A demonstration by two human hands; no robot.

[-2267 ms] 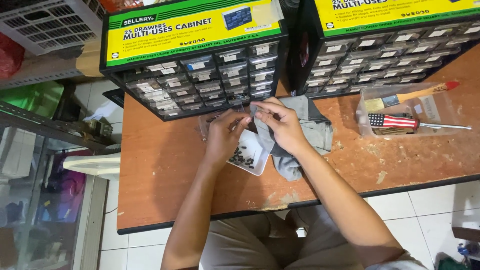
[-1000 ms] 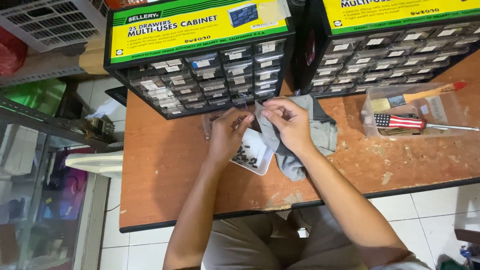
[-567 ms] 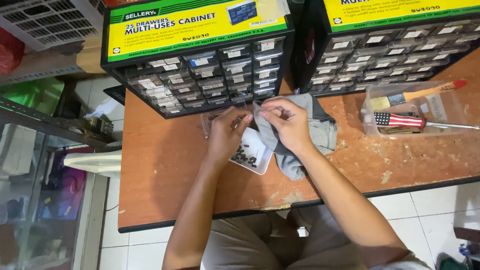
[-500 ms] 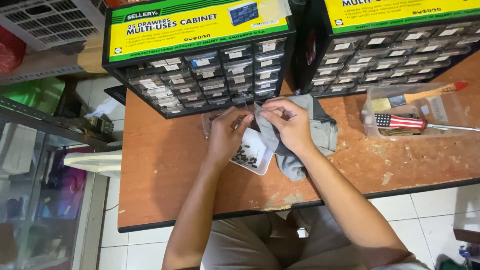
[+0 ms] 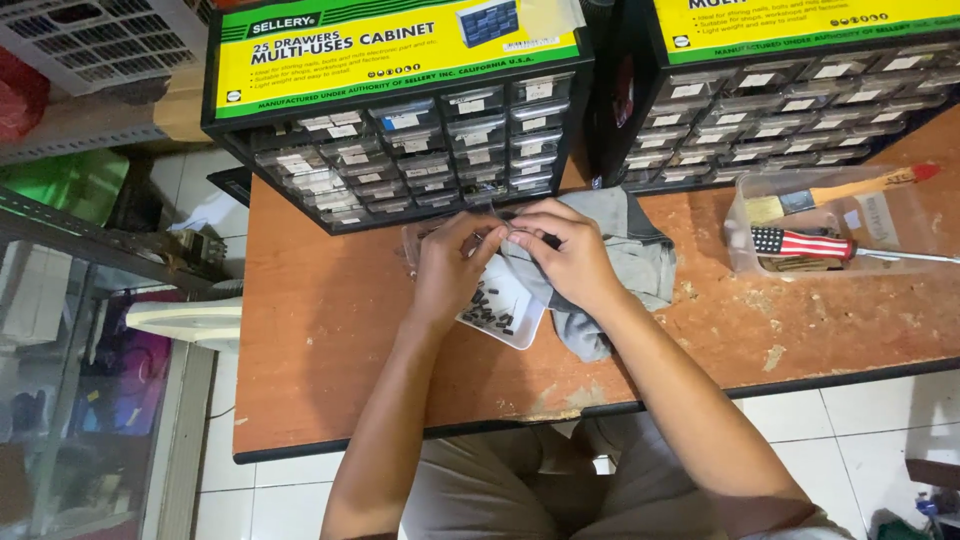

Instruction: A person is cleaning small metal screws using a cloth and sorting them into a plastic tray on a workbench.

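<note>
A small dark part (image 5: 548,240), too small to be identified, is pinched between thumb and forefinger of the right hand (image 5: 570,255), and the fingertips of the left hand (image 5: 452,268) are brought against it from the other side; both grips are closed, the right on the part, the left perhaps on its other end or on a second piece, which cannot be told. The pinch is held just above the far edge of a small clear tray (image 5: 520,320) in which more dark parts of the same kind (image 5: 488,308) are scattered, and over a grey cloth (image 5: 640,262) lying under the right wrist. The step in hand is judged to be the sorting or fitting of one piece drawn from the tray; a fine fingertip hold would be called for next, with the wrists kept low over the tray so that a dropped piece is caught. Room is tight ahead: the black drawer cabinet (image 5: 430,150) stands just beyond the fingers, and a second cabinet (image 5: 780,100) just to its right. More open worktop (image 5: 330,340) is found to the left, as far as the left edge, past which the floor drops away; the near edge runs close to the elbows. To the right, well apart from the hands, a clear tub (image 5: 890,215) holds a brush (image 5: 840,192) and a screwdriver with a striped handle (image 5: 800,243)
</note>
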